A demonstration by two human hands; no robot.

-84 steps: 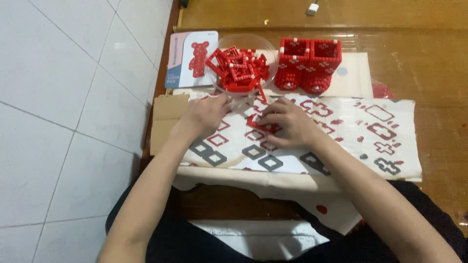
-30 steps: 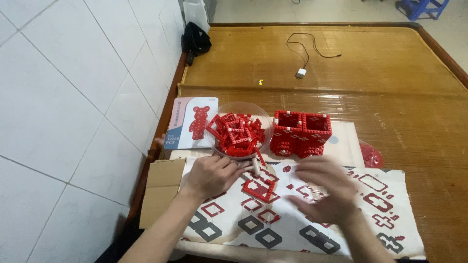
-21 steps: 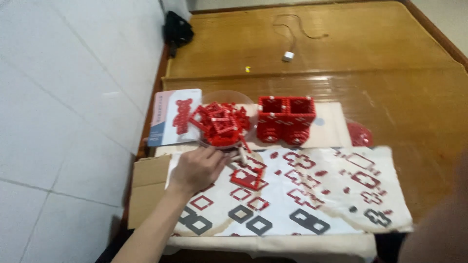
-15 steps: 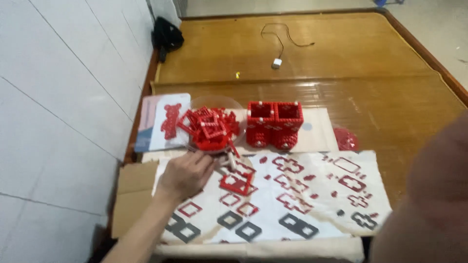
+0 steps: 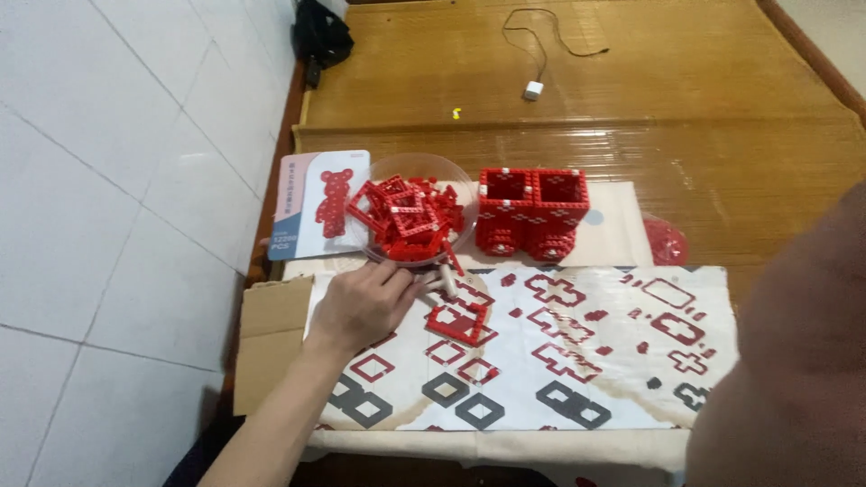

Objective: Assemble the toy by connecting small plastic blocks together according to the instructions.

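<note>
Resting on the patterned white cloth that covers the near part of the wooden bench, the left hand lies near the cloth's left edge with its fingers curled loosely. The fingertips meet a small pale peg-like piece and seem to pinch its near end, though the exact hold is too small to tell. Just beside the fingers, toward the cloth's middle, lies a flat red frame built of plastic bricks, apart from the hand. Beyond the fingers, at the cloth's far left edge, stands a clear round plastic bowl heaped with loose red brick frames. Left of the bowl lies a printed card showing a red bear figure. Right of the bowl stands a red brick block with two square open cells. A brown cardboard sheet sticks out under the cloth's left edge. The right hand appears only as a blurred shape at the right; its fingers cannot be made out.
</note>
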